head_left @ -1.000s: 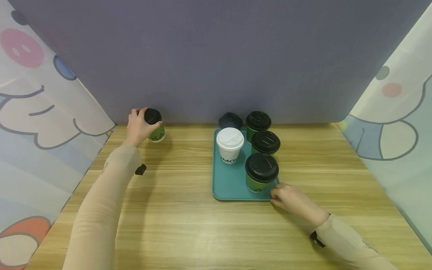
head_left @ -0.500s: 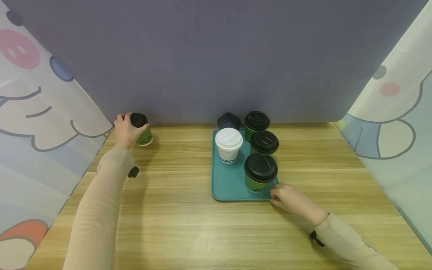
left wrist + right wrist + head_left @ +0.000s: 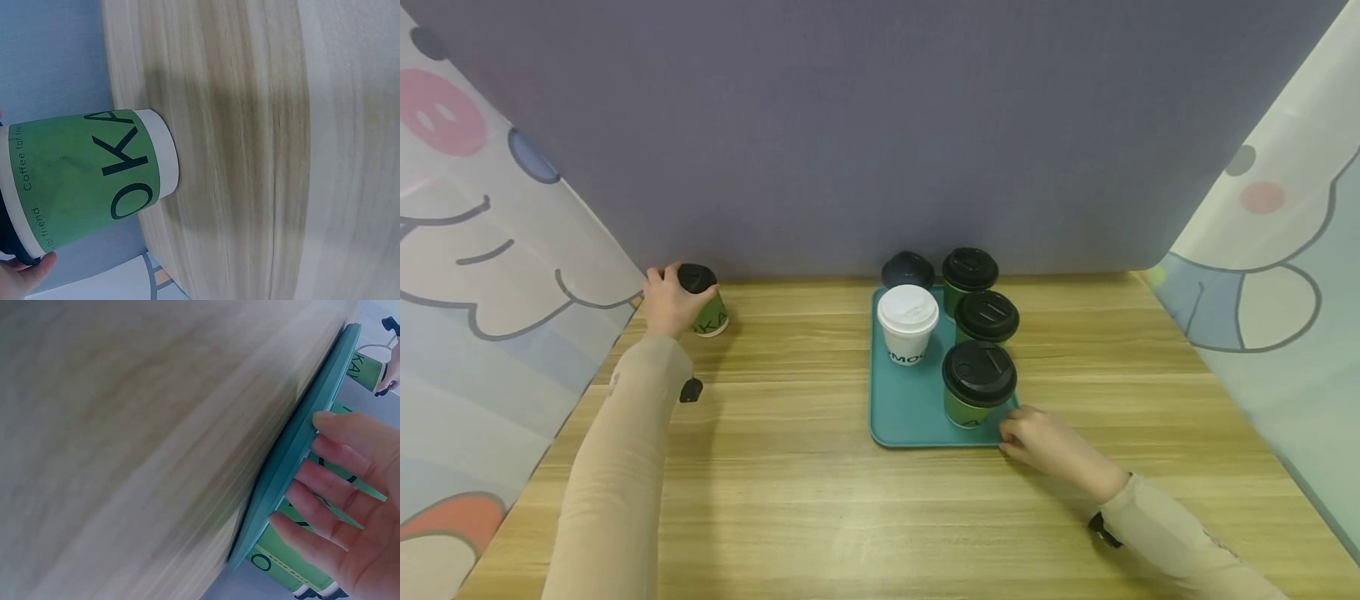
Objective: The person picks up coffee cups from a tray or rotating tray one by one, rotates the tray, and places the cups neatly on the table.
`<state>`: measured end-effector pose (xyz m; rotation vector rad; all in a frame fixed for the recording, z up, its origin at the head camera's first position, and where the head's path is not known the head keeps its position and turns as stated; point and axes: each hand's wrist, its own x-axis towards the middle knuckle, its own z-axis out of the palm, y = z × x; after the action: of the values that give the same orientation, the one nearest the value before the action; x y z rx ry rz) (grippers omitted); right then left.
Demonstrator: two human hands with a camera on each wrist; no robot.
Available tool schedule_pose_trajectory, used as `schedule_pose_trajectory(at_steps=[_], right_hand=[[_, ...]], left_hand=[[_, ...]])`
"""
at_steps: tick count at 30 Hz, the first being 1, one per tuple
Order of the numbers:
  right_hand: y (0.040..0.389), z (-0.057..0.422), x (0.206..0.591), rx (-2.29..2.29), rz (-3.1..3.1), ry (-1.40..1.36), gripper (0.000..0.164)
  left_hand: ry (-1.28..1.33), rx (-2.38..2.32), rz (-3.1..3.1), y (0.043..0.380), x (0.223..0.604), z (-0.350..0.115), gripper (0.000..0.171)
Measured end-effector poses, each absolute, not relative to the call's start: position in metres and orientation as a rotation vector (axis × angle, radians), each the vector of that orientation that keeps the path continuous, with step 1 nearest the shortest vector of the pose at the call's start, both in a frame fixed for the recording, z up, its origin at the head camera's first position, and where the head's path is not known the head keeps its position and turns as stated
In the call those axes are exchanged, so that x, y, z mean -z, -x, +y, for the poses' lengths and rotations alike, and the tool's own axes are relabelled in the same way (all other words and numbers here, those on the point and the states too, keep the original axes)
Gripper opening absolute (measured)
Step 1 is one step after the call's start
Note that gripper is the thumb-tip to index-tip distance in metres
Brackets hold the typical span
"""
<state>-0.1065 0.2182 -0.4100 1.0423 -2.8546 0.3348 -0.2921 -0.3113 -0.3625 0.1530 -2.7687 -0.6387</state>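
In the head view my left hand (image 3: 670, 304) grips a green paper coffee cup (image 3: 710, 317) by its black lid (image 3: 697, 278), at the table's far left. The left wrist view shows this coffee cup (image 3: 84, 172) upright, close to the tabletop; whether its base touches the wood I cannot tell. My right hand (image 3: 1048, 442) holds the near right corner of a teal tray (image 3: 902, 421). Its thumb and fingertips lie at the rim in the right wrist view. On the tray stand a white lidded cup (image 3: 907, 329) and a green cup (image 3: 967, 412) with a black lid.
Two more black-lidded green cups (image 3: 987, 315) (image 3: 967, 275) stand behind along the tray's right side. A dark, rounded object (image 3: 907, 270) sits at the tray's back left. A grey partition (image 3: 880, 142) rises behind the wooden table (image 3: 797, 517), and printed curtains (image 3: 497, 258) flank it.
My left hand has moved left and slightly nearer with the green coffee cup in its grip. The right hand stays at the tray's corner, and the tray has barely shifted in view.
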Motion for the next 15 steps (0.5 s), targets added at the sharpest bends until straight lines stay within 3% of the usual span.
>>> schedule_pose_trajectory(at_steps=[15], right_hand=[[0.1069,0.2178,0.4107,-0.333,-2.858,-1.043,0.025]], left_hand=[[-0.179,0.666,-2.790,0.2895,0.3622,-0.3129,0.083]])
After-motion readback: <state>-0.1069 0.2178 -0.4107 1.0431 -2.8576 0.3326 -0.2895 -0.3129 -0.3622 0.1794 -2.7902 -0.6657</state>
